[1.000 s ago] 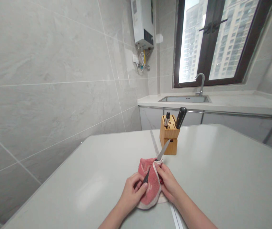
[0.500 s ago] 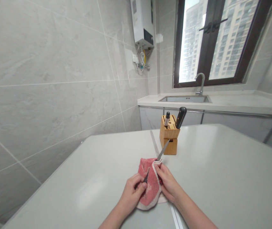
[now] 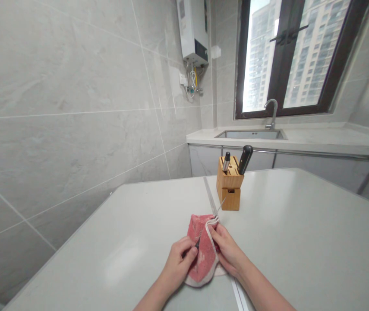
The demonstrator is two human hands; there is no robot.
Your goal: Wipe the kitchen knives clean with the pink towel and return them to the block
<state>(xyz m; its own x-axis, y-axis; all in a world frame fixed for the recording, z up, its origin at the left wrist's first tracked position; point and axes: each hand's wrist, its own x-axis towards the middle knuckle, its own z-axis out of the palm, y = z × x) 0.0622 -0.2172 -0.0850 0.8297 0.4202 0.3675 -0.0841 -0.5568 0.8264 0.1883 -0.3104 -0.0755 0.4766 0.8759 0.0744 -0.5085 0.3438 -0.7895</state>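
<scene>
My left hand (image 3: 180, 262) is closed on the dark handle of a knife (image 3: 197, 244), which points away from me to the right. A red and pink cloth (image 3: 200, 263) with a white edge is folded about the blade. My right hand (image 3: 227, 249) pinches the cloth's folded right side around the blade. Past the fold only a thin end of the blade shows, in front of the knife block. The blade's middle is mostly hidden in the cloth.
Beyond my hands stands a wooden knife block (image 3: 231, 201), holding a large black-handled knife (image 3: 245, 160) and another tool with a black and silver handle (image 3: 226, 162). All rest on a pale table (image 3: 132, 224). Behind are a sink (image 3: 252, 134) and tap (image 3: 271, 113).
Less of the blade sticks out past the cloth, and it looks thinner, as if turned edge-on. Both hands have stayed in nearly the same place.
</scene>
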